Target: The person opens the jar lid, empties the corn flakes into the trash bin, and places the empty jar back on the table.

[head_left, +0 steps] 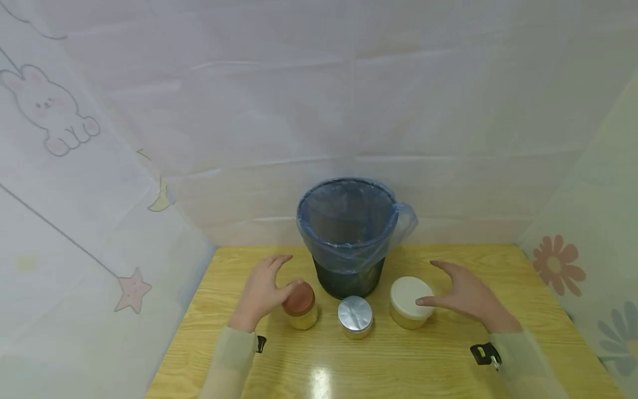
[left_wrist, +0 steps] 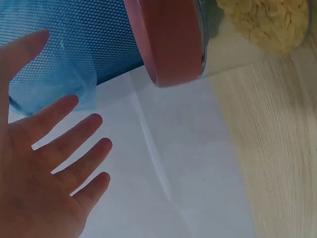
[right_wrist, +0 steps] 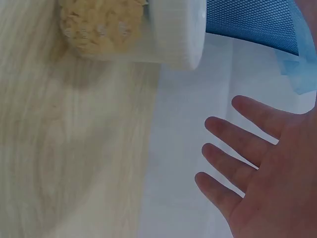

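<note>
Bench [head_left: 399,366] room up front; bin [head_left: 349,281] near back edge. Left hand [head_left: 261,291], right hand [head_left: 466,293] released, beside red-lidded jar [head_left: 300,303], white-lidded jar [head_left: 407,303]: clear, yellowish flakes inside.

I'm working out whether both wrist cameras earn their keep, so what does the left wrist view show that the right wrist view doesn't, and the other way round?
Only the left wrist view shows the red-lidded jar and the left hand, its fingers spread.

Only the right wrist view shows the white-lidded jar and the right hand, also with fingers spread.

Both show part of the mesh bin, its blue bag, the table, the white sheet and yellowish flakes inside a jar.
</note>
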`<move>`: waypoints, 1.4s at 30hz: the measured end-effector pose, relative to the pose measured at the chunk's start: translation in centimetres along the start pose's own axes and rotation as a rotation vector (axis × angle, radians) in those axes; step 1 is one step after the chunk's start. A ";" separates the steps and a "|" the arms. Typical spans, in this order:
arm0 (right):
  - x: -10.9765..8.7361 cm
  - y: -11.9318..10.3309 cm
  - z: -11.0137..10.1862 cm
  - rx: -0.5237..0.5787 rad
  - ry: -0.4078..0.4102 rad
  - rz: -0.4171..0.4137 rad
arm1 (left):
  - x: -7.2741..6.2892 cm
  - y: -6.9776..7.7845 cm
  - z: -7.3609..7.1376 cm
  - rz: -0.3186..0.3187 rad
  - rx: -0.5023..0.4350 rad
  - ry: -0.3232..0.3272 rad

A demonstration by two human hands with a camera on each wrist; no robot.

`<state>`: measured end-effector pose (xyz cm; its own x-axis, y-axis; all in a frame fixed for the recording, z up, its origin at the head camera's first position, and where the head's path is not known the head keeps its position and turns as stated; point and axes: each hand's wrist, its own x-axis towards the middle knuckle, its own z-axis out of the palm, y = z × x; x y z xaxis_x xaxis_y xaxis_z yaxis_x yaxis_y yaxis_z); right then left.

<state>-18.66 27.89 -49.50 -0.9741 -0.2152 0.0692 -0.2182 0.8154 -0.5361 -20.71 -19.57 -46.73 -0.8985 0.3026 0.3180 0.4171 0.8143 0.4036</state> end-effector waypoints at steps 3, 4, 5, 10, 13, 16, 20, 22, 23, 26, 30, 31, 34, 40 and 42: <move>-0.6 0.2 0.6 0.023 -0.011 0.012 | -0.3 0.5 0.1 0.011 -0.019 0.001; -0.9 0.3 0.8 0.028 -0.013 0.020 | -0.3 0.7 0.1 0.017 -0.027 0.001; -1.2 0.4 1.1 0.031 -0.015 0.031 | -0.4 0.8 0.2 0.020 -0.031 -0.002; -2.2 1.0 2.9 0.102 -0.032 0.046 | -0.6 1.7 0.5 0.041 -0.045 -0.012; -2.5 1.5 4.2 0.156 -0.045 0.049 | -0.8 2.4 0.5 0.053 -0.055 -0.009; -2.8 1.9 5.2 0.177 -0.049 0.058 | -1.0 3.2 0.6 0.062 -0.072 -0.007; -3.0 2.2 6.3 0.217 -0.034 0.068 | -1.2 4.3 0.9 0.084 -0.096 -0.012; -3.0 2.4 6.8 0.251 -0.016 0.070 | -1.2 4.8 1.1 0.103 -0.101 -0.026; -2.9 2.5 7.1 0.270 -0.008 0.066 | -1.2 5.0 1.3 0.110 -0.106 -0.035; -2.8 2.8 7.9 0.307 0.008 0.063 | -1.4 5.6 1.6 0.127 -0.121 -0.059; -2.5 2.9 9.0 0.346 0.028 0.071 | -1.5 6.1 2.2 0.171 -0.129 -0.048; -2.4 3.0 9.3 0.355 0.037 0.072 | -1.5 6.2 2.3 0.190 -0.127 -0.043; -2.2 2.9 10.0 0.370 0.070 0.077 | -1.3 6.4 2.6 0.229 -0.129 -0.035; -1.8 2.8 10.9 0.341 0.123 0.099 | -1.2 6.9 2.9 0.221 -0.111 -0.042; -1.8 2.6 10.9 0.341 0.128 0.108 | -1.2 7.0 2.9 0.218 -0.099 -0.037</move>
<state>-16.88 24.55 -60.19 -0.9946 -0.0513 0.0901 -0.1028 0.5993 -0.7939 -17.15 -12.81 -46.78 -0.7894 0.4852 0.3761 0.6115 0.6759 0.4115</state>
